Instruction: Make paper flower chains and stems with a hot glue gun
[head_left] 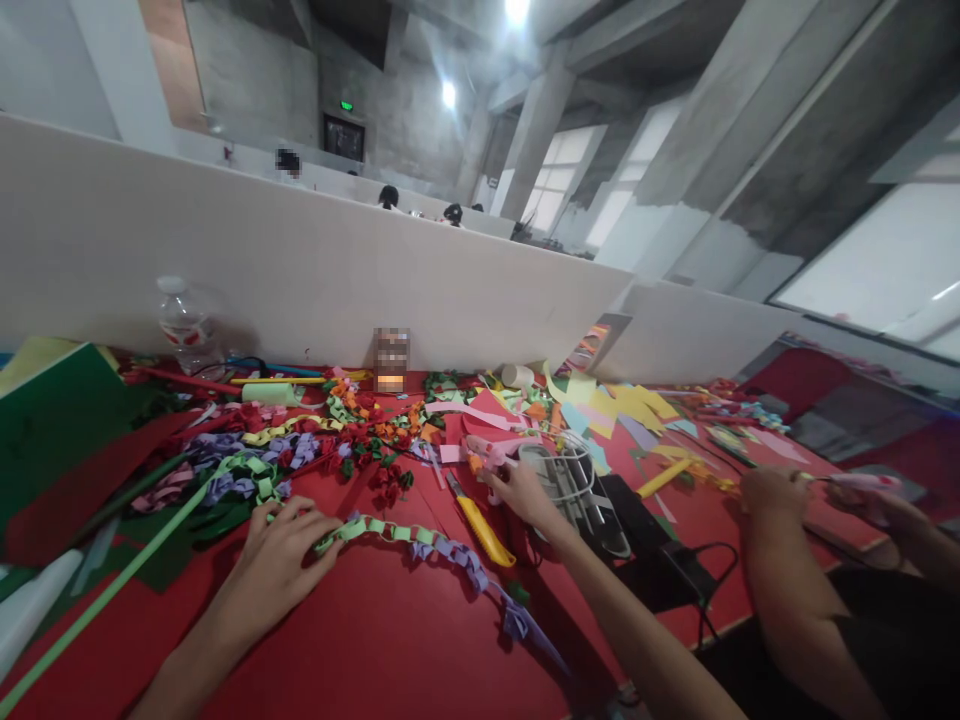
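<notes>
My left hand (289, 555) is closed, thumb and fingers on the green end of a paper chain (382, 530). The chain of linked green and purple paper loops runs right across the red table and ends in a loose purple strip. My right hand (521, 492) is closed around the lower part of a pink glue gun (499, 452), its fingertips partly hidden. A yellow utility knife (484, 525) lies between my hands, its blade pointing away. More paper chains (255, 465) in purple, green and yellow are heaped beyond my left hand.
A grey metal rack (574, 490) and a black box (652, 550) with a cable stand right of my right arm. A co-worker's hands (776, 495) hold another pink glue gun (862, 482). Coloured paper scraps (622, 405), a bottle (184, 325) and a white partition (315, 270) line the back.
</notes>
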